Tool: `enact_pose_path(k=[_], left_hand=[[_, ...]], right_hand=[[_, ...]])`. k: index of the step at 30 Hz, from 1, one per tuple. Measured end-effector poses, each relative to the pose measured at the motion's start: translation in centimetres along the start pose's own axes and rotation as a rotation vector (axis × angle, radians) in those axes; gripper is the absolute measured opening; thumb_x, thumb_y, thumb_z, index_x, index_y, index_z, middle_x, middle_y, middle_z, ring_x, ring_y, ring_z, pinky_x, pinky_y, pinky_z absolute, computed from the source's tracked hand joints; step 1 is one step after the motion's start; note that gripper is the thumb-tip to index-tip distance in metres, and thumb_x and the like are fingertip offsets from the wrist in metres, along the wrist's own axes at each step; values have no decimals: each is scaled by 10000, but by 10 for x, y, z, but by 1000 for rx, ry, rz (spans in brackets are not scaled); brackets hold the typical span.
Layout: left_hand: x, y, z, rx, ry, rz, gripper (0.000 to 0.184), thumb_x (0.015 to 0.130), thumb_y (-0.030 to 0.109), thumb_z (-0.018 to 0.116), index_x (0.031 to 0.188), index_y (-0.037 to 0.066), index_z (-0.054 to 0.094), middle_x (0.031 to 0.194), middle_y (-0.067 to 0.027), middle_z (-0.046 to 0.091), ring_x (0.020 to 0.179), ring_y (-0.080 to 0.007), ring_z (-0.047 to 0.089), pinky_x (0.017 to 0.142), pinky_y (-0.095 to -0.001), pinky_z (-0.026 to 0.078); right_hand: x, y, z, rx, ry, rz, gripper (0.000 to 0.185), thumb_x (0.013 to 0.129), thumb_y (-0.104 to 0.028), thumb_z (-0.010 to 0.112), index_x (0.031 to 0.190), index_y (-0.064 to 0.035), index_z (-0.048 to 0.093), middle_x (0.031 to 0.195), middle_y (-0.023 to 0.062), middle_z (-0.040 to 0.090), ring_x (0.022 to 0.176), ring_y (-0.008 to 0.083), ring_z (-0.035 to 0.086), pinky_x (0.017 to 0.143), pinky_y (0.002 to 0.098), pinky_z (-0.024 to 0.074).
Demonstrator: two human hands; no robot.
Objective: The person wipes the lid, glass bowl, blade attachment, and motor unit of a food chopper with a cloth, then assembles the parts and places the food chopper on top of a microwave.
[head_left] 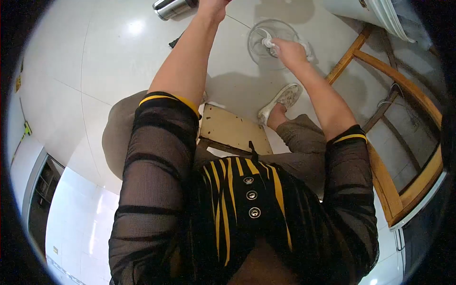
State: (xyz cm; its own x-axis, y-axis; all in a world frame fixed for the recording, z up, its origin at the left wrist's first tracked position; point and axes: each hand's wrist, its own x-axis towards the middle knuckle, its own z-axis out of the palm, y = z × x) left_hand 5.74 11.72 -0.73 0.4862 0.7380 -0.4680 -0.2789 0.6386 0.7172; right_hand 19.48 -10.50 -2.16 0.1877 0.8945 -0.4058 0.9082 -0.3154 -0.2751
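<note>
Pale, glossy floor across much of the upper field, crossed by thin tile joints. Next in extent, a black top with yellow stripes, filling the lower centre, with sheer sleeves and three round metallic buttons down the front. Along the right side, a wooden frame with a curved upper bar, beside the right arm. Brown trousers, knees spread wide, to either side of a low stool, cream-topped with dark worn patches. In the upper right, a white container with a ribbed rim, cut by the dark border of the lens. Forward of the right foot, a clear bowl on the floor, round and transparent. At the top edge, a steel cylinder lying on its side near the left arm. Just short of the bowl, a pale, stained shoe. Right hand extended over the bowl's rim, fingers pinched on a white fitting. Left hand cut off by the top edge; impossible to tell the state of its fingers. Within the bowl's outline, the white fitting itself, with a curved arm; contact with the bowl's base impossible to judge. Smallest, a dark object beside the left forearm, partly hidden.
</note>
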Motion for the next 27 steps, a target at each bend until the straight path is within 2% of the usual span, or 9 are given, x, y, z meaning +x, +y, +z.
enact_pose_path(k=[6, 10, 16, 18, 22, 24, 25, 27], left_hand=[[-1, -1, 1, -37, -50, 60, 304, 923, 234, 327, 1049, 21, 504, 988, -80, 560, 883, -193, 536, 806, -348, 427], [-6, -1, 7, 16, -4, 32, 299, 923, 237, 338, 1045, 22, 506, 986, -76, 560, 877, -185, 537, 787, -339, 434], [-1, -8, 1, 14, -83, 32, 290, 921, 240, 363, 1022, 20, 522, 942, -63, 577, 842, -179, 550, 759, -326, 445], [1, -11, 0, -7, -84, 49, 289, 920, 239, 363, 1009, 19, 528, 924, -67, 584, 832, -178, 556, 756, -328, 450], [8, -15, -4, 8, -137, 56, 286, 919, 234, 362, 1013, 22, 529, 927, -70, 588, 839, -179, 558, 770, -332, 450], [9, -15, -4, -19, -65, 26, 291, 920, 234, 357, 1025, 18, 521, 953, -76, 582, 853, -182, 556, 781, -332, 451], [9, -15, -6, -22, -61, 25, 291, 920, 234, 357, 1025, 18, 521, 953, -76, 582, 853, -182, 556, 781, -332, 451], [6, -11, -2, -35, -78, 50, 295, 920, 237, 355, 1037, 16, 510, 973, -81, 573, 869, -185, 552, 778, -336, 453]], right_hand=[[-1, 6, 7, -51, 25, -30, 207, 772, -252, 565, 970, -195, 582, 786, 106, 623, 716, 306, 596, 618, 415, 469], [-1, 0, 7, -51, 36, -10, 213, 772, -252, 565, 974, -185, 574, 787, 102, 623, 712, 300, 597, 615, 416, 468], [3, -1, 12, -84, -45, -19, 208, 755, -208, 552, 956, -154, 557, 800, 107, 622, 750, 302, 600, 629, 431, 460], [-5, 1, 11, -32, 101, -89, 206, 744, -202, 563, 945, -158, 557, 765, 108, 618, 728, 302, 599, 622, 427, 459], [-18, 10, -11, -2, 182, -95, 200, 770, -233, 578, 957, -162, 577, 801, 121, 612, 715, 318, 579, 600, 395, 464], [-28, 10, -32, 80, 129, 118, 180, 778, -210, 591, 945, -142, 585, 790, 107, 616, 661, 268, 591, 596, 349, 466], [-30, 16, -36, 78, 124, 116, 180, 778, -210, 591, 945, -142, 585, 790, 107, 616, 661, 268, 591, 596, 349, 466], [-37, 34, -46, 504, 110, 276, 185, 784, -198, 600, 954, -123, 585, 766, 80, 610, 619, 187, 568, 596, 305, 455]])
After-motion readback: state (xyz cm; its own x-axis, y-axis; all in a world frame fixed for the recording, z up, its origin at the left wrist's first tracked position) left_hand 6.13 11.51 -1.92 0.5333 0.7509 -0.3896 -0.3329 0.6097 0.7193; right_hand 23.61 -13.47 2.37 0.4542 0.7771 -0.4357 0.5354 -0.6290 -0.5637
